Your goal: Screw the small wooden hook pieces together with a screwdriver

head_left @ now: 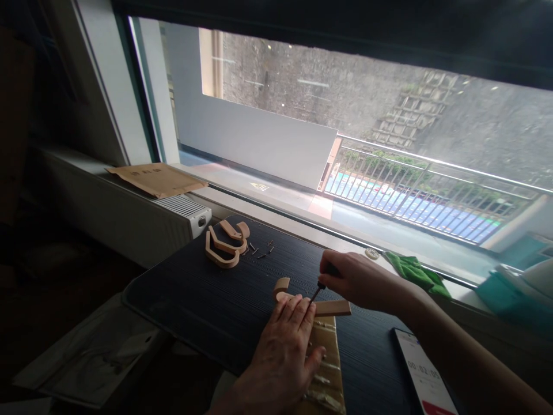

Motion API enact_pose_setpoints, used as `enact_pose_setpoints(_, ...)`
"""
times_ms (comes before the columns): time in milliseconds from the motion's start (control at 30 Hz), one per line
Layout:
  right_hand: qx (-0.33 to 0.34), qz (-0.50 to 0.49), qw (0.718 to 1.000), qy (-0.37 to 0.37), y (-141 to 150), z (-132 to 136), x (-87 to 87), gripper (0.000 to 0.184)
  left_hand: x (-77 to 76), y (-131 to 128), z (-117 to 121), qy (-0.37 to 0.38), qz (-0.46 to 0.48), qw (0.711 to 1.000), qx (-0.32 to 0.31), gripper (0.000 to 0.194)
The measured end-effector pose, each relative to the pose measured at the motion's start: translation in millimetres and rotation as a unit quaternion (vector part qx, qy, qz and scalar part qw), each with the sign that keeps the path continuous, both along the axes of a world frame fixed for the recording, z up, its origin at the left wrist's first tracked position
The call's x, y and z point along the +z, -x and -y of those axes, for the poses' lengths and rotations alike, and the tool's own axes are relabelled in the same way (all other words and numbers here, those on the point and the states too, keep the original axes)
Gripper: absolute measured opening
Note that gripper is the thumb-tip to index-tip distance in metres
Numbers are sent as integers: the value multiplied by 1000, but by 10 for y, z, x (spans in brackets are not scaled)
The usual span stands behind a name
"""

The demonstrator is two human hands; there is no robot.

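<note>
My left hand (283,346) lies flat, fingers stretched out, pressing down on a curved wooden piece (332,307) on the dark table (194,294). My right hand (358,279) is closed round the handle of a small screwdriver (317,292), whose tip points down at the wooden piece just past my left fingertips. Further back on the left lie more curved wooden pieces (224,245), stacked loosely, with several small screws (259,252) scattered beside them.
A strip of brown packaging (328,374) lies under my left hand. A phone (425,374) showing a timer rests at the table's right. A green cloth (415,272) sits on the windowsill. A cardboard sheet (158,178) covers a white heater (185,213) at left.
</note>
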State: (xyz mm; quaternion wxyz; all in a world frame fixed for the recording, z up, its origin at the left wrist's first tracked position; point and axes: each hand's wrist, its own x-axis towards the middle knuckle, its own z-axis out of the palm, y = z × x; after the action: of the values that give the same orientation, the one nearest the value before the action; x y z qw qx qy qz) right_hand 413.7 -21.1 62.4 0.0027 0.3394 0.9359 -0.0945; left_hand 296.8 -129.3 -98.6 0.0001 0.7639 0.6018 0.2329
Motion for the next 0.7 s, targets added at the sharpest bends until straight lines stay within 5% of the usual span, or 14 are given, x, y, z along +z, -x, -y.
enact_pose_setpoints(133,-30,18,999,-17,16,-12,-12,23,3,2,-1,6,4,1000,2,60)
enact_pose_setpoints(400,12,27,1000,6,19,20,122,15,-19,1,12,-5,2,1000,2,61)
enact_pose_setpoints(700,-30,22,999,-5,45,0,39,24,-2,0,4,10,-8,1000,4,61)
